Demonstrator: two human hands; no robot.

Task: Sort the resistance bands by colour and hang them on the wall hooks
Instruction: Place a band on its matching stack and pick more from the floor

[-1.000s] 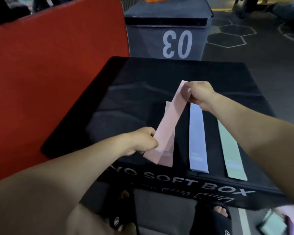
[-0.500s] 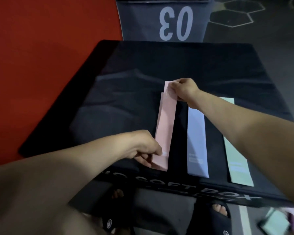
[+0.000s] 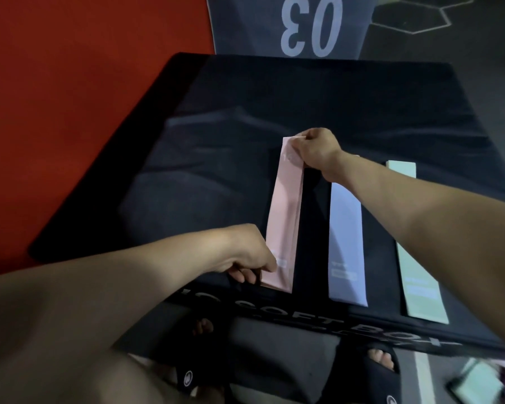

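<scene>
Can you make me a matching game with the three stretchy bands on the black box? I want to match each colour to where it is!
Things:
1. pink band
2. lilac band
3. green band

Places:
A. middle of the row, lying flat, partly under the right arm
B. rightmost, lying flat, untouched
C. leftmost, held at both ends by the left hand and right hand

Pairs: 1-C, 2-A, 3-B

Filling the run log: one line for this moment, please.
left hand pinches pink band near end | right hand pinches far end | lilac band, green band flat on box
</scene>
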